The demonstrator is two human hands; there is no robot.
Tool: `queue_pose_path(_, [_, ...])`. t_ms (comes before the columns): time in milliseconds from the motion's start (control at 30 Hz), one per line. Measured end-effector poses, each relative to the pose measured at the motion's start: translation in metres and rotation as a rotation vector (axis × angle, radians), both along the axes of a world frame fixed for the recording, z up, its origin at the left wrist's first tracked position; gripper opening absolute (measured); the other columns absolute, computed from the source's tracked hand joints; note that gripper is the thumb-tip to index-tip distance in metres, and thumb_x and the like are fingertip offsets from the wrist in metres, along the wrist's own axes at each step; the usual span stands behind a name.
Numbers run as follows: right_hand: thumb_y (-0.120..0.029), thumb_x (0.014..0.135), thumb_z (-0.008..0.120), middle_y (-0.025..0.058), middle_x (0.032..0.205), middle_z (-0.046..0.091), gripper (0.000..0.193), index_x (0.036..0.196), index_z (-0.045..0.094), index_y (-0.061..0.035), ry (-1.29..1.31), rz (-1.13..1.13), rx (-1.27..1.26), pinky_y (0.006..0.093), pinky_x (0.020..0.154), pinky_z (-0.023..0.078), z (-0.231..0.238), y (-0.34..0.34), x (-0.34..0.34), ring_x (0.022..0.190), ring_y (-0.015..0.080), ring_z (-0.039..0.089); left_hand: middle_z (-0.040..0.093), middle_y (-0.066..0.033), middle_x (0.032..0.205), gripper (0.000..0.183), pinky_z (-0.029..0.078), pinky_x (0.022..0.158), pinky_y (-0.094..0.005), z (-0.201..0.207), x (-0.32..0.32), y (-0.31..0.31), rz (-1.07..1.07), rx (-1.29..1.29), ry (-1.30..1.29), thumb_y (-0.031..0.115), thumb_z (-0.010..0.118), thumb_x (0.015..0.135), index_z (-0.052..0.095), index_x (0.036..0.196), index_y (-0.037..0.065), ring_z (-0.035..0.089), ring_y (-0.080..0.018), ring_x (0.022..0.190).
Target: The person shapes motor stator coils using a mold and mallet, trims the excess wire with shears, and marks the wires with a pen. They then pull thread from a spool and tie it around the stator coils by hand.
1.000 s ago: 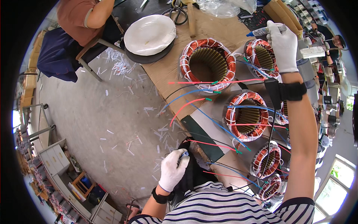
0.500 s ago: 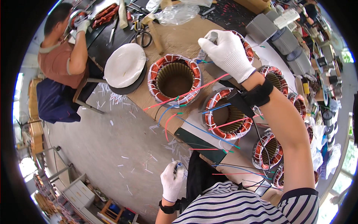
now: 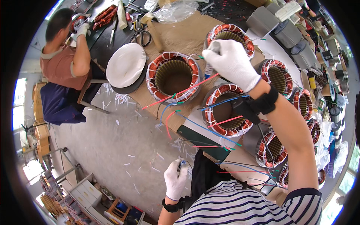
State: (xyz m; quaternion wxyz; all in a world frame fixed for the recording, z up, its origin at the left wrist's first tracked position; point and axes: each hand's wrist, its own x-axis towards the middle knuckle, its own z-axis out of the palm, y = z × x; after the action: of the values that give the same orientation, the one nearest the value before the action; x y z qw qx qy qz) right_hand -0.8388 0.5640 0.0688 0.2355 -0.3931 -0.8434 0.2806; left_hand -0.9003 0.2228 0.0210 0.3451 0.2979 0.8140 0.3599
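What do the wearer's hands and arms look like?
Left hand and right hand: white gloves. Black wristbands on both; the right one has a black block, with a thin dark cable beside it. Right sleeve: short, white with dark stripes, dark cuff. Forearms bare.

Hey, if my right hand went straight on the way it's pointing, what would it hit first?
Probably the crumpled see-through plastic, beyond the brown cardboard. How high your right hand sits is unclear, so it might pass over.
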Motion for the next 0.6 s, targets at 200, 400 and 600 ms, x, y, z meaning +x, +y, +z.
queue_pose_path(200, [-0.013, 0.089, 0.062, -0.0046, 0.066, 0.056, 0.015, 0.086, 0.066, 0.0005, 0.512, 0.006, -0.07, 0.0186, 0.054, 0.039, 0.051, -0.028, -0.022, 0.059, 0.002, 0.047, 0.062, -0.0132, 0.074, 0.018, 0.047, 0.058, -0.0292, -0.004, -0.002, -0.015, 0.06, 0.003, -0.004, 0.007, 0.063, 0.082, 0.064, 0.097, -0.001, 0.058, -0.0189, 0.06])
queue_pose_path(400, [-0.014, 0.086, 0.064, 0.0022, 0.07, 0.063, 0.015, 0.089, 0.066, 0.0009, 0.252, 0.306, 0.075, 0.021, 0.059, 0.044, 0.039, -0.07, -0.094, 0.065, 0.0041, 0.053, 0.064, -0.0147, 0.082, 0.019, 0.049, 0.062, -0.0311, -0.007, -0.003, -0.032, 0.064, 0.102, -0.041, 0.008, 0.063, 0.081, 0.063, 0.099, 0.001, 0.061, -0.0233, 0.065])
queue_pose_path(600, [-0.035, 0.083, 0.062, 0.0128, 0.068, 0.065, 0.029, 0.083, 0.068, -0.0065, 0.011, 0.335, 0.247, 0.0387, 0.063, 0.051, 0.013, -0.076, -0.133, 0.067, 0.0317, 0.065, 0.064, -0.0154, 0.082, 0.019, 0.05, 0.063, -0.0336, -0.012, -0.008, -0.062, 0.16, 0.122, -0.044, 0.009, 0.062, 0.082, 0.063, 0.099, 0.0, 0.063, -0.027, 0.067])
